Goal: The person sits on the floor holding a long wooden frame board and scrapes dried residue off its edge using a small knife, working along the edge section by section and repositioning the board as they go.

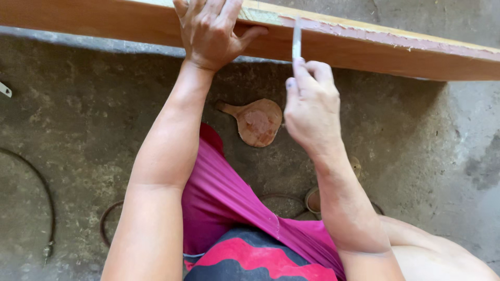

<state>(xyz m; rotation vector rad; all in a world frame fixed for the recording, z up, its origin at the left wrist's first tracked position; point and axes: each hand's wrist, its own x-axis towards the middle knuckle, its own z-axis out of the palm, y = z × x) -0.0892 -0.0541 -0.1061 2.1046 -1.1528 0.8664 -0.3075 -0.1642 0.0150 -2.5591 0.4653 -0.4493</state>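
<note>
A long wooden plank runs across the top of the head view, its upper face smeared with pinkish putty toward the right. My left hand presses down on the plank's edge, fingers spread over it. My right hand grips a thin flat blade, a putty knife or scraper, whose tip rests on the plank's edge just right of the left hand.
Below the plank is a rough concrete floor. A small round wooden paddle with pinkish paste lies on it. A small round container sits near my knee. A thin wire loop curves at the left.
</note>
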